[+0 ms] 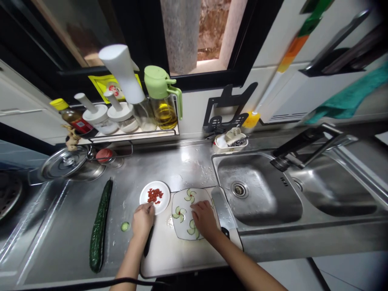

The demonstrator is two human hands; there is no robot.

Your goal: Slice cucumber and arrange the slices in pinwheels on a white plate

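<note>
My left hand (143, 221) is at the near edge of a small white plate (165, 198) that holds red goji berries (154, 195). Its fingers are pinched together, and what they hold, if anything, is too small to make out. Over the right part of a squarish white plate (180, 226) lies my right hand (204, 216), its fingers stretched out and nothing seen in them. Thin cucumber slices (178, 214) form several pinwheels on this plate, with red bits at some centres. Beneath it is a cutting board (169, 258). A cleaver (224, 208) rests along the board's right side.
A whole cucumber (100, 226) and a cucumber end piece (125, 226) lie on the steel counter to the left. The double sink (257, 190) with a black faucet (298, 147) is at right. Behind stands a rack with an oil jug (163, 101) and seasoning jars (123, 117).
</note>
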